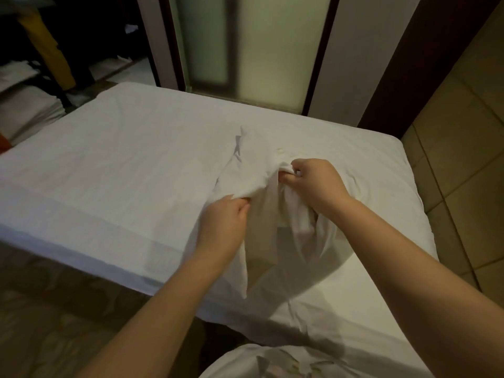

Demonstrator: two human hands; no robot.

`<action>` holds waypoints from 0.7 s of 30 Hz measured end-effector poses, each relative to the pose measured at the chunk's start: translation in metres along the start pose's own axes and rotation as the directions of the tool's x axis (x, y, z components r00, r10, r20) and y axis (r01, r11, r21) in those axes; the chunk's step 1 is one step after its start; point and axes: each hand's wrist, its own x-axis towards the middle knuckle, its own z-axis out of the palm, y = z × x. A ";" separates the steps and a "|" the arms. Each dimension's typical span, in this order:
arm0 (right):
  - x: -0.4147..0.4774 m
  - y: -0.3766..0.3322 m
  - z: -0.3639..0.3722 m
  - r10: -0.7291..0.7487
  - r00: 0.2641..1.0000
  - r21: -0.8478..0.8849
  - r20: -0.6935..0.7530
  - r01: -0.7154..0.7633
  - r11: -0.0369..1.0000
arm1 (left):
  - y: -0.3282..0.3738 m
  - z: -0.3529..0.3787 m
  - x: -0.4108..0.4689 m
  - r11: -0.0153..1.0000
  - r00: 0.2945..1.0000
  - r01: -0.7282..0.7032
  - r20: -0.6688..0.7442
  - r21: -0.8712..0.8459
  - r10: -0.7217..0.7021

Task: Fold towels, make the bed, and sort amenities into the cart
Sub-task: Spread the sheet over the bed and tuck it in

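A bed (114, 159) with a white sheet fills the middle of the view. Above its near right part I hold a white cloth (253, 165), perhaps a pillowcase, bunched and hanging in folds. My left hand (223, 222) grips a fold of the cloth at its lower left. My right hand (313, 184) pinches a gathered edge of the same cloth a little higher and to the right. The cloth's lower end drapes down to the sheet between my forearms.
Stacked white linens (24, 110) sit on a dark rack at the far left beside a yellow item (46, 45). A frosted glass door (245, 50) stands behind the bed. Tiled floor (458, 159) runs along the bed's right side, patterned floor (54, 309) at the near left.
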 end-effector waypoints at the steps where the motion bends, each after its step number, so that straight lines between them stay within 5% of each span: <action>1: -0.001 0.000 0.000 -0.008 1.000 0.005 0.001 0.008 1.000 | 0.007 0.013 -0.009 1.000 0.999 -0.012 0.036 -0.013 0.013; 7: -0.016 -0.006 0.008 -0.057 0.995 0.005 0.085 0.056 0.998 | 0.029 0.093 -0.024 0.937 0.953 0.272 0.198 -0.218 -0.230; 12: -0.022 -0.003 0.006 -0.061 0.996 0.030 0.063 0.059 0.998 | 0.043 0.107 -0.017 0.873 0.976 0.196 0.006 -0.447 -0.216; 17: -0.024 0.021 -0.012 -0.099 0.995 0.039 0.020 0.098 0.994 | 0.038 0.115 -0.023 0.738 0.964 0.178 -0.034 -0.651 -0.262; 21: -0.031 0.021 -0.012 -0.132 0.989 0.051 0.069 0.128 0.990 | 0.049 0.115 -0.018 0.772 0.935 0.270 -0.034 -0.576 -0.353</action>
